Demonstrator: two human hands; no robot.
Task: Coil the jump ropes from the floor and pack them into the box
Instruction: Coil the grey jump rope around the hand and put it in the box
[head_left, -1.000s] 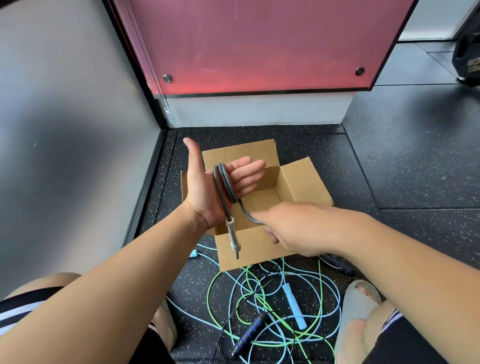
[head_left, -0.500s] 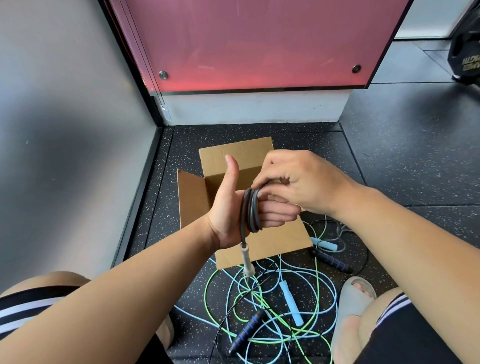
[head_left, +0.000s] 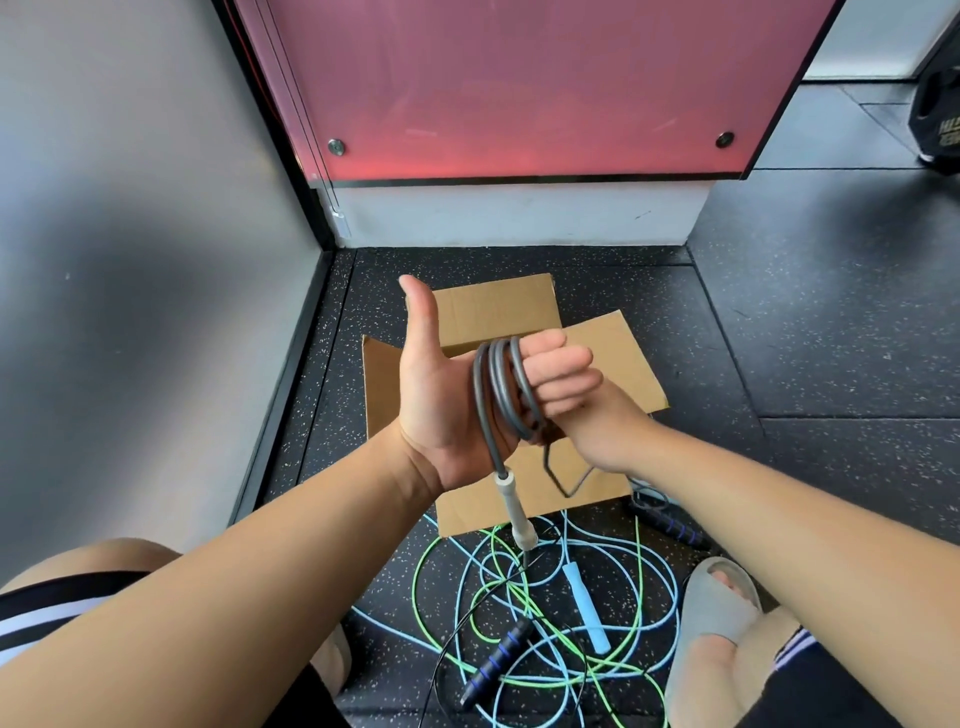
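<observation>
Right now, from the head camera, my left hand (head_left: 447, 395) is held up over the brown cardboard box (head_left: 493, 306), palm towards me and thumb pointing up. Its four fingers (head_left: 563, 371) are stretched out straight to the right and are not curled round anything. The grey rubber jump rope (head_left: 493, 384) is wound in several loops around those fingers and across the palm. Its pale grey handle (head_left: 513, 506) hangs straight down from the heel of my hand, in front of the box's near flap.

My right hand (head_left: 589, 421) sits just behind and below my left fingers. Only its back and wrist show, so I cannot tell whether its fingers are closed on the rope. A kinked stretch of the grey rope drops from between my hands and dangles in front of the near flap.

The box stands on the black speckled rubber floor (head_left: 779, 338) with all its flaps folded outwards. My hands cover most of the opening, so I cannot tell what lies inside.

Nearer to me, more ropes lie tangled on the floor:
- a bright green rope (head_left: 422, 577)
- a light blue rope with a light blue handle (head_left: 584, 608)
- a thin black rope with a black foam handle ringed in blue (head_left: 498, 660)

A second black and blue handle (head_left: 670, 525) lies to the right, just beside the box's near corner. My right foot, in a grey slipper (head_left: 709, 618), rests near the tangle. A pink panel (head_left: 519, 78) stands beyond the box.
</observation>
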